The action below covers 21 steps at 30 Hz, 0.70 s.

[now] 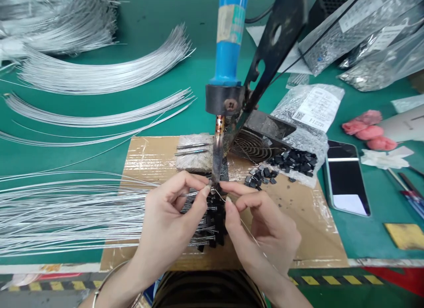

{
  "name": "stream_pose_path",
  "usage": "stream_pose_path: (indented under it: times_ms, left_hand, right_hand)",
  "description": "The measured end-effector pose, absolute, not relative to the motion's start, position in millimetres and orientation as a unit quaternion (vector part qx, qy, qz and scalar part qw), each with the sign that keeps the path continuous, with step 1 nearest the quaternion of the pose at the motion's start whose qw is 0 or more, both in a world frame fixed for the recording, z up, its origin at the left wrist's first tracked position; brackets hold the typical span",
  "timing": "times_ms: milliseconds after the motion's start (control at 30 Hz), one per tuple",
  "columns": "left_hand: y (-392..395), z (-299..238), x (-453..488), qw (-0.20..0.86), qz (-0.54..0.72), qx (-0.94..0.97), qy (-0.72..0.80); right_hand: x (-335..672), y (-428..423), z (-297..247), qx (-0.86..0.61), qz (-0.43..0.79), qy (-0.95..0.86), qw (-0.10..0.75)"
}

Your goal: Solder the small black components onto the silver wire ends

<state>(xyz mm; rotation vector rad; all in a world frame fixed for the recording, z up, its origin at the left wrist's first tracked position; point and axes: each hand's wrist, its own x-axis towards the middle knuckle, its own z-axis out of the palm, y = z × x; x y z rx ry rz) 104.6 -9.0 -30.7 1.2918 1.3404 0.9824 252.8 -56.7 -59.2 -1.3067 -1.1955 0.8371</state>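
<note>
My left hand [170,219] pinches a thin silver wire [99,197] between thumb and fingers, its end held up at the tip of the soldering iron [218,155]. My right hand [261,224] pinches a fine strand of solder wire [251,237] that touches the same tip. The iron has a blue handle [228,39] and hangs fixed in a black stand [274,39]. Under my hands lies a row of wires with small black parts [215,224] on their ends, resting on a cardboard sheet [308,228].
Bundles of silver wires [99,74] fan over the green mat at left. A plastic bag spilling small black parts [294,160] lies right of the iron, beside a phone [346,178]. Pink pieces [367,129], foil bags [364,30] and a yellow pad [406,235] sit further right.
</note>
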Motion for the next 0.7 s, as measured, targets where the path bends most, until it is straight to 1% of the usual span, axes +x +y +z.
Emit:
stream_pose_path:
  times_ms: [700]
  left_hand:
    - [-10.4,-33.4,105.8,0.492,0.408,0.535,0.552]
  right_hand:
    - [252.6,-56.0,-59.9,-0.558,0.349,-0.505,0.559]
